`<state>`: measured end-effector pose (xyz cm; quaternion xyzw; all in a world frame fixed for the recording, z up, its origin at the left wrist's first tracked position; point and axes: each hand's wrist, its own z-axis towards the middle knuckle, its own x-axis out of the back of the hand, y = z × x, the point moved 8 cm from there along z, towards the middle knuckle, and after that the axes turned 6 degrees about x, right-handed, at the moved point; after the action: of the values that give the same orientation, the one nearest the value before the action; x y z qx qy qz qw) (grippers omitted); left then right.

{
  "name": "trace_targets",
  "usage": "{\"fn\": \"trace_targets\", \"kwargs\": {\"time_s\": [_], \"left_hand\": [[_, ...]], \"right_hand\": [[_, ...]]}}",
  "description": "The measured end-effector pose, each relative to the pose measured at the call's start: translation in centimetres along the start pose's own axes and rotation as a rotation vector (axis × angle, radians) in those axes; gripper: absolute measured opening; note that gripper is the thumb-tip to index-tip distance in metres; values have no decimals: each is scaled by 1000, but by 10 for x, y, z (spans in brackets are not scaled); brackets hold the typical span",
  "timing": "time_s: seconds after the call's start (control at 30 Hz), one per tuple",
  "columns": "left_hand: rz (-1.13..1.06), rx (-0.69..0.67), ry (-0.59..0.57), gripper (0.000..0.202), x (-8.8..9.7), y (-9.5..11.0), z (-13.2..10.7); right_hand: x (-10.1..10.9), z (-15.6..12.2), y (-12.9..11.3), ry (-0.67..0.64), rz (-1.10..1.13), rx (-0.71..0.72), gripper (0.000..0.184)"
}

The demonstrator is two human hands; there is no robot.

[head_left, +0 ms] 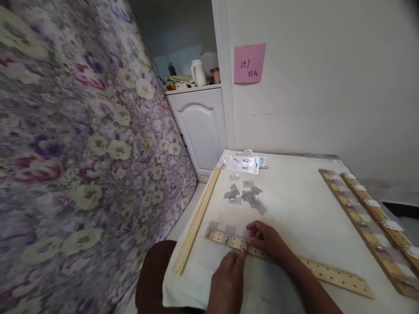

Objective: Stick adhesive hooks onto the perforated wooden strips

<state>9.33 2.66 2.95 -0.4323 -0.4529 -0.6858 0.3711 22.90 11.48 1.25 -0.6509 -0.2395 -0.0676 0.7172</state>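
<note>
A long perforated wooden strip (330, 274) lies across the near part of the white table (301, 209). My left hand (229, 279) pinches at a small metal hook on the strip's left part. My right hand (266, 242) rests on the strip with fingers curled, pressing a small clear adhesive hook there. Two hooks (225, 237) sit fixed on the strip's left end. A loose pile of clear adhesive hooks (247, 196) lies further back on the table.
Another perforated strip (196, 222) runs along the table's left edge. Two strips with hooks (369, 222) lie at the right. A clear packet (242, 163) is at the back. A flowered mattress (81, 144) leans at left; a white cabinet (199, 126) stands behind.
</note>
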Motion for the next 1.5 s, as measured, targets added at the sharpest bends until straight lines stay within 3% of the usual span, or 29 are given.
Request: {"fn": "trace_targets", "kwargs": {"time_s": [0.2,0.3,0.37,0.47,0.63,1.5], "left_hand": [[-112,-28,87,43,7,-2,-3],[-172,-11,88,36,10,-2,-3],[-197,22,56,29,11,-2,-2],[-206,46,28,22,11,-1,0],[-183,20,48,20,6,-2,-2],[-155,24,56,20,3,-3,-4]], "right_hand": [[20,-7,-5,123,-51,28,16],[25,-18,-9,74,-153,11,11],[26,-28,-8,20,-196,-27,19],[25,-39,-7,-31,-298,-50,28],[20,-44,-11,-1,-430,25,21],[2,-33,-14,100,-462,17,17]]}}
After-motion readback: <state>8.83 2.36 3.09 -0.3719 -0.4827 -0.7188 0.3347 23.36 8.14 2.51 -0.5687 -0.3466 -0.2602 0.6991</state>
